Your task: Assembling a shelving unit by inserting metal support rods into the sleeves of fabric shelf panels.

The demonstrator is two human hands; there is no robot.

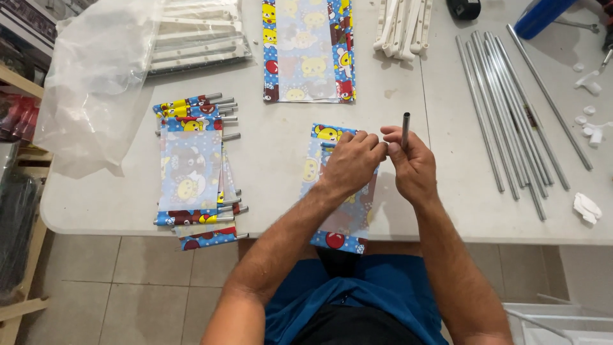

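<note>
Short metal tube (pixel 405 130) upright; cartoon-print fabric panel (pixel 338 220) flat at table edge.

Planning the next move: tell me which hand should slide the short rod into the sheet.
Right, probably. The right hand already holds the short rod upright; the left hand pins the patterned sheet.

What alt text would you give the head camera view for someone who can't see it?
A person's right hand holds a short metal tube upright beside the left hand, over a colourful cartoon-print fabric panel on a white table. A stack of finished panels lies left, long metal rods right.
</note>
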